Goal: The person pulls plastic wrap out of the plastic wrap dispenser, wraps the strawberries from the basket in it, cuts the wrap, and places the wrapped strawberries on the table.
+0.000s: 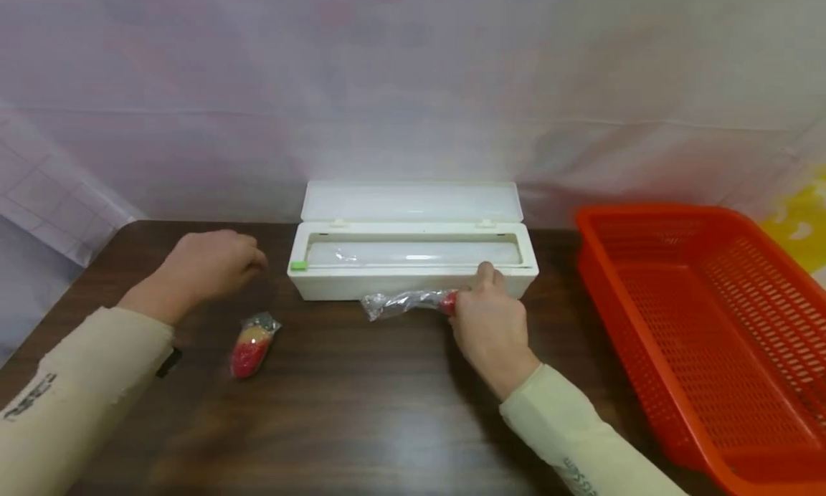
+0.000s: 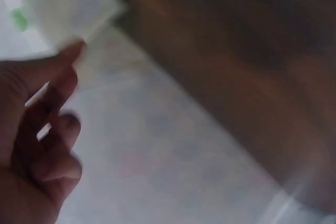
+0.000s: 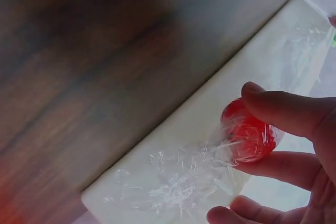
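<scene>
My right hand [image 1: 490,327] pinches a small red rounded item [image 3: 247,132] between thumb and fingers, before the front of a white cling film dispenser [image 1: 413,284]. Crinkled clear film [image 1: 403,302] trails leftward from the red item in the head view. The dispenser's lid [image 1: 413,202] is raised, showing a roll of film [image 1: 419,254] inside. Left of the dispenser, my left hand [image 1: 209,270] hovers over the table, its fingers loosely bent with nothing visible in them. Below it lies a red-and-yellow item [image 1: 252,347] wrapped in clear film.
A red plastic basket [image 1: 619,324] with slotted sides stands on the right of the dark wooden table [image 1: 361,410]. A green slider [image 1: 299,265] sits at the dispenser's left end. Behind the table hangs a pale sheet [image 1: 413,87].
</scene>
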`<state>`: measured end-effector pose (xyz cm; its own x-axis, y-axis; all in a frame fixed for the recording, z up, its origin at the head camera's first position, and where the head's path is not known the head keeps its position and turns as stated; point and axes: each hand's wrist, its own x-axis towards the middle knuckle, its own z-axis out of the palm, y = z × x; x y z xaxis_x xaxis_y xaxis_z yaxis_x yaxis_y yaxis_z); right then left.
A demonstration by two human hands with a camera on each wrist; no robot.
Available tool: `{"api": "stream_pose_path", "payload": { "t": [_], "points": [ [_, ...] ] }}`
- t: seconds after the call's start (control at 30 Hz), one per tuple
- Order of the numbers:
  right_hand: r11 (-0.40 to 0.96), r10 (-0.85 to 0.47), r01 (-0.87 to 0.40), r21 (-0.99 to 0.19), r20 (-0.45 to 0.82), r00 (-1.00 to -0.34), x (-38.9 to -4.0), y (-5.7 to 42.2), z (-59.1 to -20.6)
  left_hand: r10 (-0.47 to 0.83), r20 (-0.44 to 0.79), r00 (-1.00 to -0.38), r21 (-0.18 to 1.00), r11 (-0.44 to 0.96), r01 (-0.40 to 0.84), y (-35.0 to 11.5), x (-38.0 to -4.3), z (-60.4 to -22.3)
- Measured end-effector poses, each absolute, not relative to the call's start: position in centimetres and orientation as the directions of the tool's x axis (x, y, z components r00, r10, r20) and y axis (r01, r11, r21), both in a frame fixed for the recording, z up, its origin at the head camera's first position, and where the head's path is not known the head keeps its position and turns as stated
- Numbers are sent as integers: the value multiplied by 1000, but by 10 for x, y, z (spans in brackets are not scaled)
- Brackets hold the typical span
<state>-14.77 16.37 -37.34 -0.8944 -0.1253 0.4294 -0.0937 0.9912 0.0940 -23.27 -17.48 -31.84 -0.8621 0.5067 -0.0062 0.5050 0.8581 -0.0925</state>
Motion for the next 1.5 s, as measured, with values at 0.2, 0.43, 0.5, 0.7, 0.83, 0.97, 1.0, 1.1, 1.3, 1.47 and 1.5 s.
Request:
{"api": "stream_pose_path", "payload": {
  "t": [0.2, 0.43, 0.5, 0.7, 0.83, 0.97, 1.0, 1.1, 1.3, 1.47, 1.5],
  "points": [
    [992, -114, -85, 93, 365, -924, -143, 171, -371, 491, 90, -867, -29, 871, 490, -163, -214, -320],
    [993, -113, -88, 81, 384, -916, -137, 169, -373, 677, 324, -661, -61, 712, 700, -82, -162, -326],
    [993, -112, -89, 78, 355, -928, -132, 167, -378, 739, 309, -599, -105, 652, 751, -64, -152, -336],
    [977, -193, -158, 141, 294, -936, -114, 162, -395, 825, 112, -553, -164, 564, 809, -35, -139, -365],
    [964, -238, -184, 192, 318, -918, -110, 160, -397, 826, 48, -561, -162, 561, 812, -24, -138, -373],
    [961, -241, -187, 205, 284, -928, -109, 161, -395, 821, 55, -569, -163, 569, 806, -13, -137, -375],
    [961, -242, -193, 198, 265, -933, -108, 161, -395, 821, 51, -569, -162, 569, 806, -11, -137, -375],
    [963, -246, -221, 156, 167, -955, -103, 160, -391, 823, 22, -568, -156, 564, 811, -5, -135, -375],
    [958, -286, -283, -45, -98, -953, -96, 161, -381, 833, -36, -553, -98, 547, 831, -4, -131, -380],
    [917, -368, -321, -236, -193, -909, -97, 170, -379, 844, -61, -532, -63, 529, 846, -4, -130, -383],
    [910, -377, -326, -255, -189, -907, -97, 172, -379, 845, -68, -531, -59, 528, 847, -4, -130, -384]
  ]
}}
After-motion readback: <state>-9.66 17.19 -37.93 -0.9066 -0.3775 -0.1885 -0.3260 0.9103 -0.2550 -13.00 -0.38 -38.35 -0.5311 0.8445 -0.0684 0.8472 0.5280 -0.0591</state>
